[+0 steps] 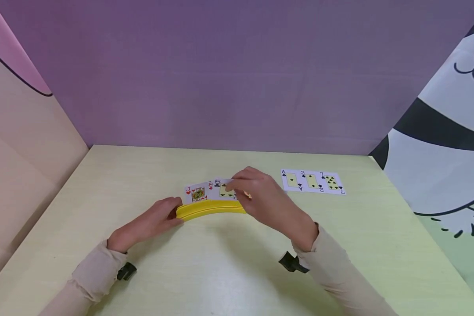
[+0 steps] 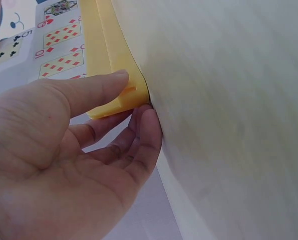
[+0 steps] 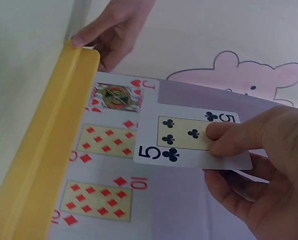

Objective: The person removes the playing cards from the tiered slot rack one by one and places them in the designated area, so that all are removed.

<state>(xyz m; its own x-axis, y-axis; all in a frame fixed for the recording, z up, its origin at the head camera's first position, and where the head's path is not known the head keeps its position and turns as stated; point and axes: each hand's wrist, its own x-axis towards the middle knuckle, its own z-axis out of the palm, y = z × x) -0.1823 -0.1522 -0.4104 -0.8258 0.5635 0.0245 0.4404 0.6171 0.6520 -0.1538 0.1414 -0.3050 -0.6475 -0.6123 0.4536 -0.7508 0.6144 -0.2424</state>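
A curved yellow card holder (image 1: 211, 208) stands on the table, its left end gripped by my left hand (image 1: 158, 218) between thumb and fingers. Slotted in it are a jack of hearts (image 3: 116, 97), a ten of diamonds (image 3: 96, 200) and, between them, another diamond card (image 3: 106, 140) whose rank is hard to read. My right hand (image 1: 266, 202) pinches a five of clubs (image 3: 186, 137) by one short end, thumb on its face. In the right wrist view that card overlaps the edges of the jack and the middle diamond card. The head view shows the right hand covering the holder's right end.
Right of the holder, an ace (image 1: 291, 180), a two (image 1: 311, 181) and a seven of clubs (image 1: 332, 182) lie face up in a row on the pale table (image 1: 221, 267). A purple panel (image 1: 237, 79) rises behind the table's far edge. Each wrist wears a small black camera mount.
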